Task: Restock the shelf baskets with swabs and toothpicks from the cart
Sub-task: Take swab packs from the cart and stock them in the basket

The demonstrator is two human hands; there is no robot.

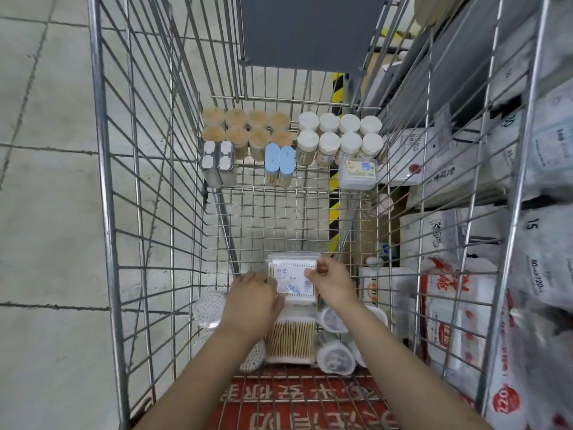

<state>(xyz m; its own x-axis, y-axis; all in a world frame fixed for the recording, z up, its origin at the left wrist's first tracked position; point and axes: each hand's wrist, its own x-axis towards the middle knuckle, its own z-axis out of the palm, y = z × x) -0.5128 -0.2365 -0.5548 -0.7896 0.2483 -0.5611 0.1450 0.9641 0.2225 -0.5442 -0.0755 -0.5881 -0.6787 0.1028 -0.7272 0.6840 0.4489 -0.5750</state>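
Both my hands reach down into the wire cart (145,212). My left hand (252,301) rests with fingers over the left edge of a flat swab pack (294,279) with a blue and white label. My right hand (330,282) pinches that pack's right edge near its top corner. Under it lies a box of wooden-stick swabs (291,339). Round swab tubs lie to the left (209,307) and right (335,356). At the cart's far end stand toothpick jars (245,131), white-lidded jars (339,135), two blue-lidded holders (280,164), and a small swab box (358,173).
Shelving with white packaged goods (459,308) runs along the right of the cart. Tiled floor (46,181) lies to the left. A grey panel (310,29) hangs at the cart's far end. A red printed flap (294,401) sits at the near end.
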